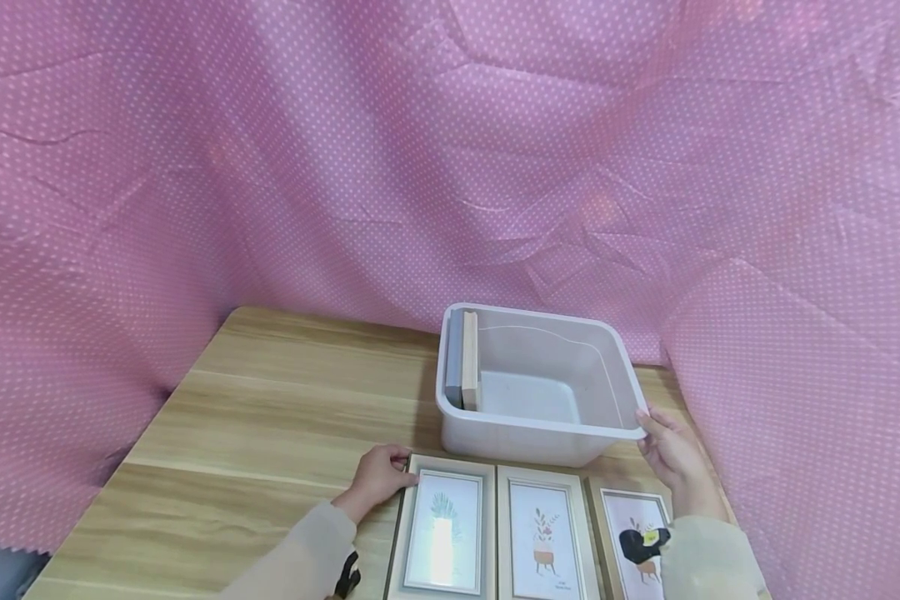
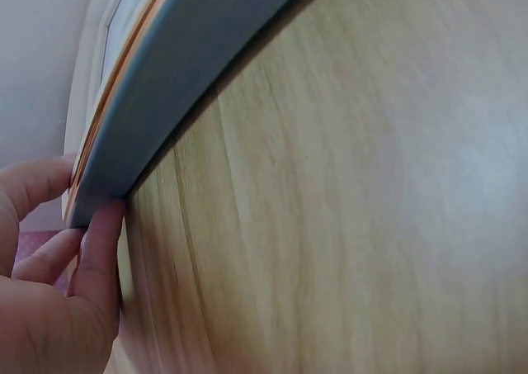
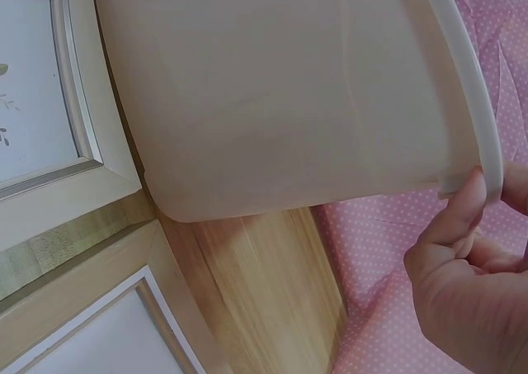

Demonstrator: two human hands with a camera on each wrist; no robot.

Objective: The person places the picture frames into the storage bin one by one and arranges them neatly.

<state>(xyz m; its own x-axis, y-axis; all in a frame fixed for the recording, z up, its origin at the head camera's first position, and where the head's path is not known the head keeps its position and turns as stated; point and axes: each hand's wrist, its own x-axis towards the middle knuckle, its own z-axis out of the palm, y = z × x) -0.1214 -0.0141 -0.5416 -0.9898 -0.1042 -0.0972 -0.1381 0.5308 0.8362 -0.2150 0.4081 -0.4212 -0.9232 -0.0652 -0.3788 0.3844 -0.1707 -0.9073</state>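
The left picture frame (image 1: 450, 525) sits right in the grip of the left hand (image 1: 378, 479), caught at its far left corner. I see digits closed on both its face and its grey side; whether that corner is off the table, I can't tell. The right hand (image 1: 675, 458) is clamped on the pale plastic bin (image 1: 517, 443), pinching the rim at the near right corner with digits on either side of it.

Just right of the left frame I have the middle frame (image 1: 543, 533), face up, then the right frame (image 1: 630, 512), partly covered by the right forearm. The bin stands just beyond these frames; inside it, a grey slab (image 1: 455, 358) and a beige slab (image 1: 471, 362) stand on edge against the left wall. Under everything is the wood-grain table (image 1: 285, 417), with pink dotted cloth (image 1: 420, 167) hanging around it.
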